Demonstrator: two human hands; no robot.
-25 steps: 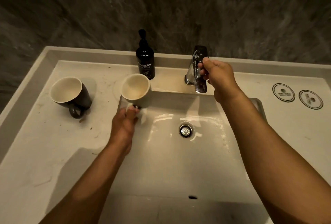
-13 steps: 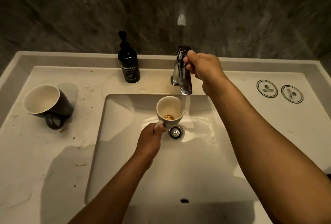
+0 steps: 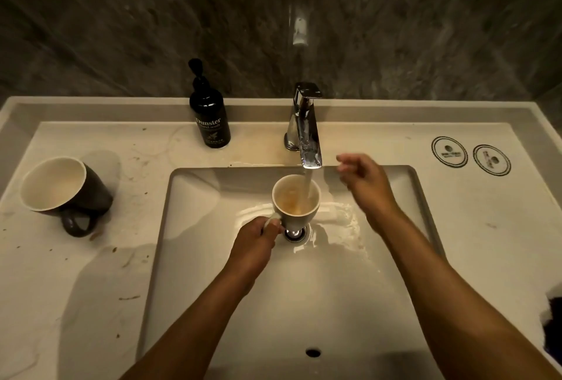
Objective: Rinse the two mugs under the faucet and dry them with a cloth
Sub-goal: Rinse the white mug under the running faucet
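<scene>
A white mug (image 3: 295, 206) is held upright over the drain, and my left hand (image 3: 257, 242) grips its handle. Water runs from the chrome faucet (image 3: 306, 127) into this mug, and brownish water swirls inside. My right hand (image 3: 363, 180) hovers just right of the spout with its fingers loosely apart, holding nothing. A second mug (image 3: 62, 189), dark outside and cream inside, rests on the counter at the left, handle toward me. No cloth can be clearly made out.
A black hand-wash pump bottle (image 3: 209, 115) stands behind the basin (image 3: 194, 258) on the left. Two round printed coasters (image 3: 470, 156) lie on the counter at the right. Something dark pokes in at the right edge (image 3: 553, 328). Brown specks dot the left counter.
The faucet has been turned on and water now pours into the white mug. My right hand has let go of the faucet lever and dropped to the right of the spout.
</scene>
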